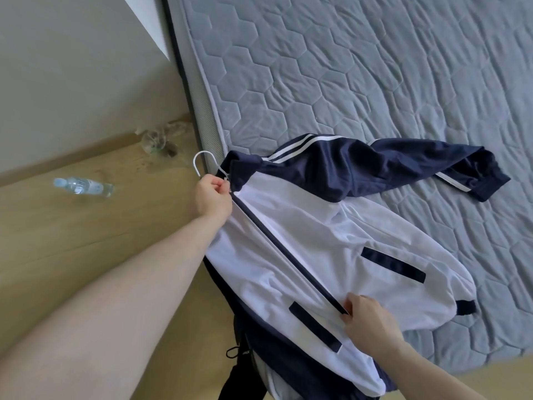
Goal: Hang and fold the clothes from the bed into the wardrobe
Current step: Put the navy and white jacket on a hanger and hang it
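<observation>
I see the bed [375,67] filling the upper right, its quilted grey mattress bare apart from one garment; the wooden floor [86,241] runs along its left edge. The jacket [302,241], white-bodied with navy sleeves, lies half on the mattress and half over the edge, one sleeve stretched out across the quilting toward the right, its lower hem hanging toward the floor where a dark garment [245,370] sits beneath it; I cannot tell what that dark piece is. My left hand [213,197] is at the collar, fingers clenched on the neck of the white hanger [202,163], whose hook sticks out over the floor; my right hand [366,321] is low on the front, fingers pinched on the bottom of the zip [288,255]. I judge I am zipping the jacket up on the hanger; the risks follow from that. If I pull the zip without tension from the collar, the thin fabric may bunch or catch in the teeth; if I lift too soon, the loose sleeve may drag and tug a shoulder off the hanger; stepping back, I could tread on the water bottle [83,187] lying on the floor.
</observation>
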### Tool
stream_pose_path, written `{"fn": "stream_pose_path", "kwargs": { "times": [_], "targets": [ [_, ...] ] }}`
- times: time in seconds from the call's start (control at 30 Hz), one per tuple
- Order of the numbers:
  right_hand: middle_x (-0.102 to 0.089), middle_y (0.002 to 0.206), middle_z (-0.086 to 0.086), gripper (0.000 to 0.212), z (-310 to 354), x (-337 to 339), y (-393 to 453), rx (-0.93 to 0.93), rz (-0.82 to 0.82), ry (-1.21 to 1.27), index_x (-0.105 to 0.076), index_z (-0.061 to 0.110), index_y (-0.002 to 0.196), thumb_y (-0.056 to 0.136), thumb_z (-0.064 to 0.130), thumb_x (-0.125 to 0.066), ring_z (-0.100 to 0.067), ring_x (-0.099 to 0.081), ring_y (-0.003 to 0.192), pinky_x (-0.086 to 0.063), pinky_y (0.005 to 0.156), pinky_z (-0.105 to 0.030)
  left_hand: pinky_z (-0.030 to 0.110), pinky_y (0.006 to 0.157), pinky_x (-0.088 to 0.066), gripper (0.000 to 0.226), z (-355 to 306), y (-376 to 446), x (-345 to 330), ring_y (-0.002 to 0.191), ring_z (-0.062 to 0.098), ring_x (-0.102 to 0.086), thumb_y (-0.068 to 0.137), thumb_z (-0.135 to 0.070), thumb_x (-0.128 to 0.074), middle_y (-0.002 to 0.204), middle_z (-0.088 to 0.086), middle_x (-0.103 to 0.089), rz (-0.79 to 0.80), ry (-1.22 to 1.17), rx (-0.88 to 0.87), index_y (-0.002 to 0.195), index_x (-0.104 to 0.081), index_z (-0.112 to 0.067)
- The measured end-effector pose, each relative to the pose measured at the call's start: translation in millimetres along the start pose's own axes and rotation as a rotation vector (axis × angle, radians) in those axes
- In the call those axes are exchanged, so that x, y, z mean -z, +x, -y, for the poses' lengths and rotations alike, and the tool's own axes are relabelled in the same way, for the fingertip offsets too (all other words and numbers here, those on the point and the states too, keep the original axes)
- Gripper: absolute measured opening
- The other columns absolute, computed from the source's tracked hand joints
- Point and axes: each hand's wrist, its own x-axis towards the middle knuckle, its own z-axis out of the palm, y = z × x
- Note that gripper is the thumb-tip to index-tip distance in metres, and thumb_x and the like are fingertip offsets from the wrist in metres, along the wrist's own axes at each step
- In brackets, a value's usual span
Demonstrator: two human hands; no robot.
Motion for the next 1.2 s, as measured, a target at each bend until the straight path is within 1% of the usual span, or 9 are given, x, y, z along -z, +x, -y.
{"fn": "stream_pose_path", "kwargs": {
  "times": [0.2, 0.3, 0.4, 0.5, 0.6, 0.73, 0.97, 1.1, 1.2],
  "targets": [
    [-0.055, 0.091, 0.008, 0.019, 1.7, 3.2, -7.3, 0.002, 0.001, 0.035, -0.048, 0.028, 0.087, 0.097, 0.037, -0.061, -0.017, -0.056, 0.079, -0.042, 0.064, -0.028, 0.039, 0.091, -0.048, 0.047, 56.2, -13.9, 13.6, 0.098, 0.027, -0.054, 0.089, -0.055, -0.067, 0.108, 0.002, -0.054, 0.200, 0.140, 0.287, 0.107, -0.047, -0.016],
    [-0.058, 0.107, 0.010, 0.017, 5.8, 12.2, -16.7, 0.037, -0.037, 0.077, -0.057, 0.027, 0.112, 0.099, 0.037, -0.060, -0.015, -0.061, 0.093, -0.049, 0.078, -0.027, 0.032, 0.061, -0.035, 0.031, 75.2, -38.8, 14.6, 0.072, 0.021, -0.044, 0.100, -0.032, -0.059, 0.076, 0.000, -0.044, 0.415, 0.058, 0.282, 0.081, -0.042, -0.014],
    [-0.057, 0.117, 0.010, 0.027, 11.4, 28.2, -32.0, 0.059, -0.083, 0.152, -0.057, 0.025, 0.124, 0.100, 0.034, -0.060, -0.011, -0.059, 0.094, -0.044, 0.077, -0.024, 0.023, 0.051, -0.024, 0.042, 66.3, -64.4, 19.8, 0.053, 0.009, -0.025, 0.101, -0.015, -0.052, 0.061, -0.009, -0.028, 0.306, -0.187, 0.166, 0.069, -0.025, -0.020],
    [-0.053, 0.123, 0.010, 0.033, 18.0, 62.1, -59.9, 0.111, -0.164, 0.189, -0.053, 0.027, 0.131, 0.100, 0.033, -0.062, -0.007, -0.056, 0.094, -0.043, 0.074, -0.023, 0.017, 0.045, -0.021, 0.051, 33.8, -97.0, 44.6, 0.048, 0.005, -0.019, 0.097, -0.021, -0.057, 0.053, -0.015, -0.021, 0.209, -0.360, 0.072, 0.062, -0.021, -0.030],
    [-0.053, 0.127, 0.014, 0.038, 25.2, 115.8, -100.1, 0.149, -0.304, 0.268, -0.050, 0.031, 0.133, 0.099, 0.033, -0.066, -0.006, -0.056, 0.098, -0.043, 0.070, -0.021, 0.026, 0.052, -0.021, 0.055, -1.9, -134.4, 85.5, 0.055, 0.009, -0.019, 0.093, -0.036, -0.063, 0.058, -0.013, -0.019, 0.225, -0.389, -0.018, 0.057, -0.021, -0.033],
    [-0.053, 0.134, 0.011, 0.047, 36.6, 199.3, -174.0, 0.239, -0.470, 0.301, -0.045, 0.034, 0.137, 0.096, 0.033, -0.069, -0.012, -0.056, 0.113, -0.045, 0.083, -0.030, 0.032, 0.055, -0.018, 0.060, -43.3, -199.8, 167.4, 0.057, 0.012, -0.022, 0.088, -0.049, -0.068, 0.059, -0.005, -0.020, 0.259, -0.458, -0.110, 0.062, -0.022, -0.021],
    [-0.049, 0.148, -0.002, 0.071, 78.1, 300.9, -298.4, 0.538, -0.579, 0.234, -0.045, 0.017, 0.150, 0.088, 0.021, -0.080, -0.026, -0.043, 0.134, -0.039, 0.107, -0.039, 0.020, 0.051, -0.017, 0.056, -110.3, -341.6, 333.7, 0.053, 0.006, -0.020, 0.081, -0.046, -0.071, 0.055, -0.013, -0.022, 0.229, -0.512, -0.236, 0.056, -0.025, -0.025],
    [-0.047, 0.151, 0.007, 0.072, 114.5, 332.0, -354.7, 0.722, -0.525, 0.083, -0.044, 0.025, 0.152, 0.089, 0.030, -0.079, -0.023, -0.039, 0.137, -0.034, 0.110, -0.037, 0.026, 0.052, -0.015, 0.055, -110.9, -401.7, 417.8, 0.056, 0.009, -0.020, 0.084, -0.038, -0.072, 0.057, -0.012, -0.021, 0.113, -0.320, -0.238, 0.057, -0.025, -0.024],
    [-0.062, 0.131, 0.012, 0.040, 148.7, 343.1, -389.6, 0.845, -0.429, -0.046, -0.060, 0.036, 0.133, 0.095, 0.037, -0.071, -0.022, -0.051, 0.126, -0.044, 0.105, -0.044, 0.023, 0.050, -0.018, 0.049, -107.2, -433.0, 474.6, 0.054, 0.009, -0.023, 0.081, -0.038, -0.071, 0.054, -0.012, -0.025, 0.005, -0.265, -0.246, 0.055, -0.032, -0.022]
  ]
}}
